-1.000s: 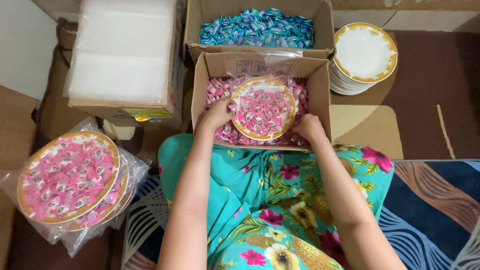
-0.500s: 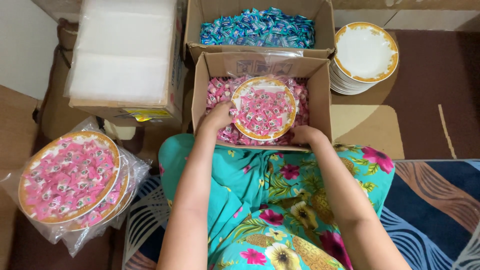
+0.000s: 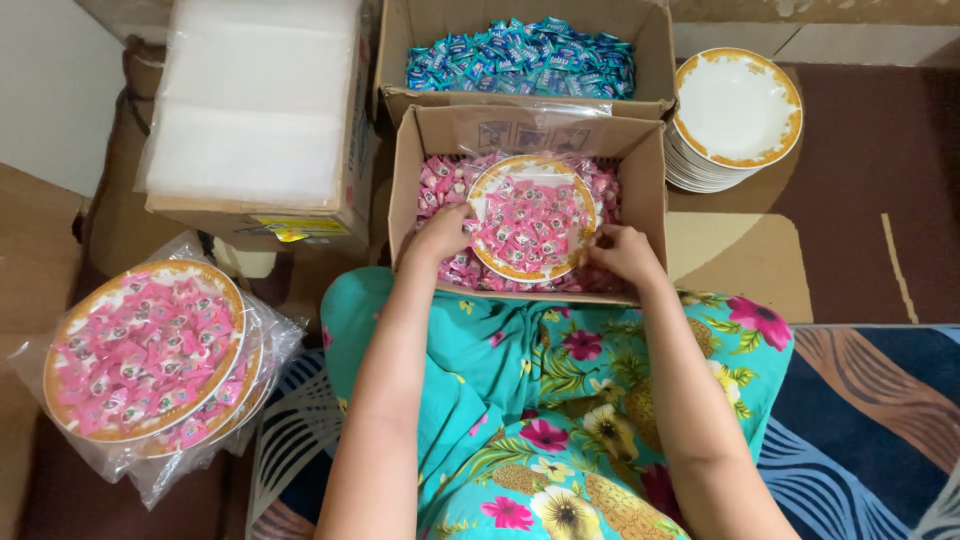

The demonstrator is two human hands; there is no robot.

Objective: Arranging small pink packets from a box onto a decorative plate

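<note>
A gold-rimmed white plate (image 3: 533,217) heaped with pink wrapped candies lies tilted inside a cardboard box (image 3: 410,190) full of the same pink candies. My left hand (image 3: 440,232) grips the plate's left rim. My right hand (image 3: 622,252) rests at the plate's lower right edge, fingers curled among the candies; I cannot tell whether it holds the rim or loose candy.
Behind stands a box of blue wrapped candies (image 3: 520,55). A stack of empty gold-rimmed plates (image 3: 735,115) sits at the right. At the left are candy-filled plates in clear bags (image 3: 150,360) and a box of clear plastic bags (image 3: 255,110).
My right hand has moved from the box's front edge up to the plate's lower right rim. The plate has shifted slightly toward me.
</note>
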